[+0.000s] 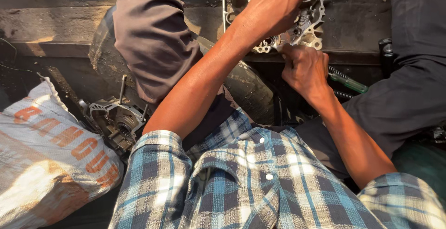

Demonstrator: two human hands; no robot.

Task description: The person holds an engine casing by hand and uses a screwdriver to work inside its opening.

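Below my checked shirt (260, 182), my left hand (274, 6) clamps the grey engine casing (306, 22) against my knees to steady it, while my right hand (304, 68) closes on its lower edge.

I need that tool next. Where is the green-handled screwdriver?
In the head view, the green-handled screwdriver lies at upper right, just right of the right hand, below the metal engine casing.

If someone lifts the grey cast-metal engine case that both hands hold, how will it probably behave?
The grey cast-metal engine case is probably rigid and heavy for its size: thick ribbed walls. Its grimy surface may be slippery. The left hand and right hand both steady it.
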